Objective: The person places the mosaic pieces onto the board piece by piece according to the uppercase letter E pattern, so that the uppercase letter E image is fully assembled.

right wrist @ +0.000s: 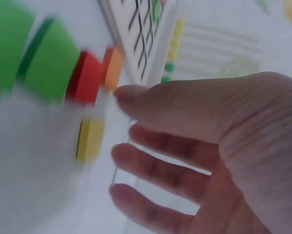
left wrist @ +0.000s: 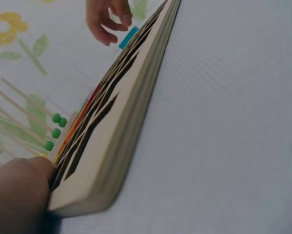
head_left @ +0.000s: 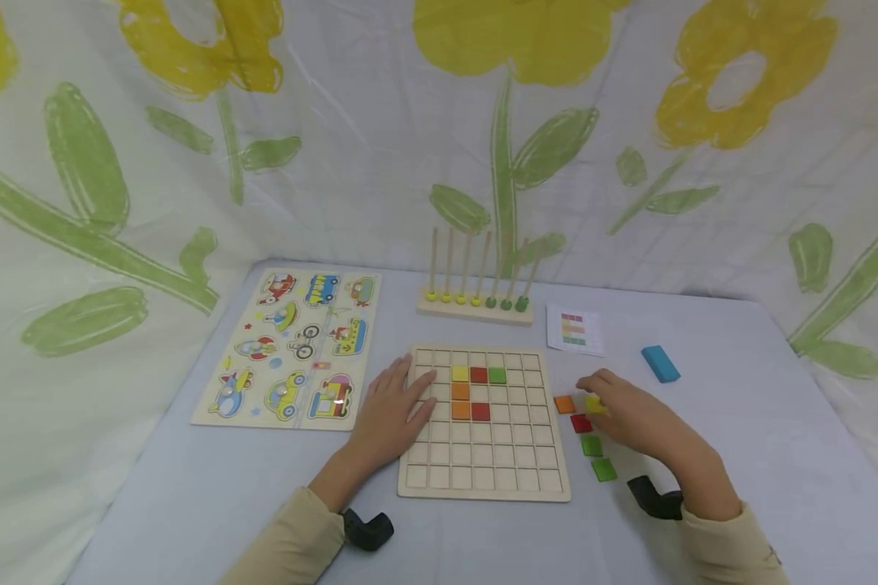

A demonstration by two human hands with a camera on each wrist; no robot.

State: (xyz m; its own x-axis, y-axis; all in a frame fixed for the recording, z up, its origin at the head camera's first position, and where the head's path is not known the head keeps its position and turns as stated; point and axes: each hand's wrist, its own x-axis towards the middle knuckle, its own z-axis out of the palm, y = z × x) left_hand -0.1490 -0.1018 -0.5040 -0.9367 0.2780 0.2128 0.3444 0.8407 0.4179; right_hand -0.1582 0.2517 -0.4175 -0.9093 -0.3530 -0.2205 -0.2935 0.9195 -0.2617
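My left hand (head_left: 389, 413) rests on the left edge of the wooden grid board (head_left: 483, 483), fingers spread. In the left wrist view its thumb side (left wrist: 21, 187) lies against the board's corner. Yellow, red, green and orange square tiles fill several board cells, among them a green tile (head_left: 497, 375). My right hand (head_left: 632, 413) hovers right of the board, its thumb and fingers apart with nothing between them. Just beyond the fingertips in the right wrist view lies a loose yellow tile (right wrist: 90, 140). Near it are an orange tile (right wrist: 112, 68), a red tile (right wrist: 85, 78) and green tiles (right wrist: 50, 61).
A vehicle puzzle board (head_left: 285, 349) lies at the left. Behind the grid board stands a peg rack (head_left: 475, 309) with yellow and green beads. A pattern card (head_left: 575, 330) and a blue block (head_left: 660, 363) lie at the back right.
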